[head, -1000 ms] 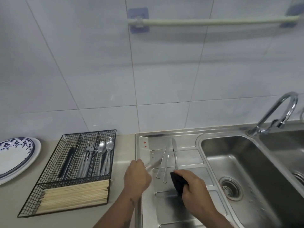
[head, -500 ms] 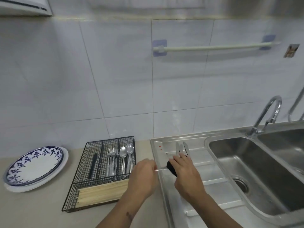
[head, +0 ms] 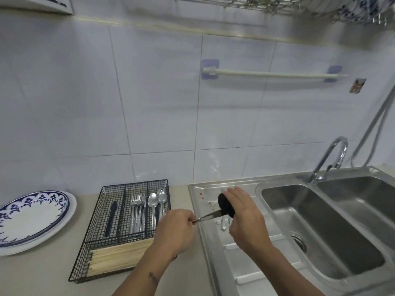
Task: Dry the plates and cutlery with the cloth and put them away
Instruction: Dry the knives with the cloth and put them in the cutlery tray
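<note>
While the left hand (head: 174, 226) pinches the knife (head: 210, 215) by its handle end above the draining board (head: 241, 259), the right hand's (head: 243, 214) fingers clamp the dark cloth (head: 226, 205) around the blade to wipe it; the wire cutlery tray (head: 102, 238) waits nearby on the worktop (head: 38, 272).
</note>
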Motion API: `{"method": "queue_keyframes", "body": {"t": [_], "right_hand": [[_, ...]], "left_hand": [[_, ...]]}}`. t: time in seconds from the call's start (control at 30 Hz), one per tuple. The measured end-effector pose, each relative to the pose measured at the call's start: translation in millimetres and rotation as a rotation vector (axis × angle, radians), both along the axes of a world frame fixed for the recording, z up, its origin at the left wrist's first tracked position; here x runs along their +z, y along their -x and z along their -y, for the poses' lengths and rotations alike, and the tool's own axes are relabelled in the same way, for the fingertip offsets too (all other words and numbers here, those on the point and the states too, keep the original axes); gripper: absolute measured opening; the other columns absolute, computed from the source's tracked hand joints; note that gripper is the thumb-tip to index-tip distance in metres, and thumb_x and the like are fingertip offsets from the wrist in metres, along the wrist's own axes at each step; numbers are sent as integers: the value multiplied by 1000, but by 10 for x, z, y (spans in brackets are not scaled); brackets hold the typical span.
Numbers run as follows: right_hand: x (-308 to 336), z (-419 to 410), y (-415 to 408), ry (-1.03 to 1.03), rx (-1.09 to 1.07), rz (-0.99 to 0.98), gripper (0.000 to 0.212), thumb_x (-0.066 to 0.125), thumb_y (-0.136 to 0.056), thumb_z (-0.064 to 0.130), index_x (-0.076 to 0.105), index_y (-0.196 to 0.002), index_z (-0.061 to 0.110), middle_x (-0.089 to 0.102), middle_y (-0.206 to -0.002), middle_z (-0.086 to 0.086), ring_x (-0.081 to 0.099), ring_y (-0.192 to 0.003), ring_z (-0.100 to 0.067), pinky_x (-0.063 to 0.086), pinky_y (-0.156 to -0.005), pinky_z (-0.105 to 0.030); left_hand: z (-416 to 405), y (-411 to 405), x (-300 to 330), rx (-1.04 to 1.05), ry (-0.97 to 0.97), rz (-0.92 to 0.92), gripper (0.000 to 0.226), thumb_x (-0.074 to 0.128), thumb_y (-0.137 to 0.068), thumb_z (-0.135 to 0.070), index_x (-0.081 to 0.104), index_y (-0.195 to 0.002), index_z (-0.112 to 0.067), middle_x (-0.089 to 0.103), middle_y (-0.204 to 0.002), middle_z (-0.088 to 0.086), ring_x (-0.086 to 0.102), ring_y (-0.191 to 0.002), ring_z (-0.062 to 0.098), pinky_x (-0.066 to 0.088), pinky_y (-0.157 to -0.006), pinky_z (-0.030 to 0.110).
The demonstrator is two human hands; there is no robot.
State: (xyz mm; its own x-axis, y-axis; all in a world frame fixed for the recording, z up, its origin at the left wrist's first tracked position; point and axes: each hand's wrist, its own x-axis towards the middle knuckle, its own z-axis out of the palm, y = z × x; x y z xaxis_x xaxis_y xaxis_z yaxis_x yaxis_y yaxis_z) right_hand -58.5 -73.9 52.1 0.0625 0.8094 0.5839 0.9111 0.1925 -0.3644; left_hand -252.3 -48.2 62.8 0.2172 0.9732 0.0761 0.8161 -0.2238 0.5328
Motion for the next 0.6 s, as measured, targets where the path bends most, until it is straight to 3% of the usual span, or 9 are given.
{"method": "queue_keyframes", "body": {"t": [0.17, 0.3, 0.47, 0.6], "right_hand": [[-232, -23, 224, 90, 203, 200, 64, 60, -64, -12, 59, -122, 15, 57, -128, 2, 44, -128, -20, 37, -110, -41], [-330, -1, 178, 221, 57, 68, 62, 72, -65, -7, 60, -118, 22, 58, -124, 7, 49, -121, -17, 50, -97, -36], [-261, -27, 335, 107, 206, 214, 52, 63, -62, -10, 63, -106, 19, 61, -111, 5, 50, -116, -17, 34, -108, -30], [-201, -69, 213, 155, 81, 122, 64, 76, -50, -11, 65, -107, 17, 64, -111, 3, 57, -112, -22, 53, -91, -41]], "left_hand": [[16, -4, 35, 43, 24, 55, 26, 50, -94, -28, 74, -101, -28, 72, -96, -11, 63, -82, 12, 51, -73, 29], [21, 82, -53, 43, 106, -3, 25, 51, -95, -37, 74, -103, -32, 72, -102, -14, 64, -94, 11, 53, -85, 32], [-56, 65, -82, 10, 247, 121, 22, 52, -98, -30, 73, -104, -32, 71, -97, -9, 66, -93, 17, 53, -84, 32], [-56, 21, -161, 25, 283, 217, 25, 51, -93, -18, 75, -89, -23, 67, -77, -2, 63, -71, 22, 51, -65, 33]]}}
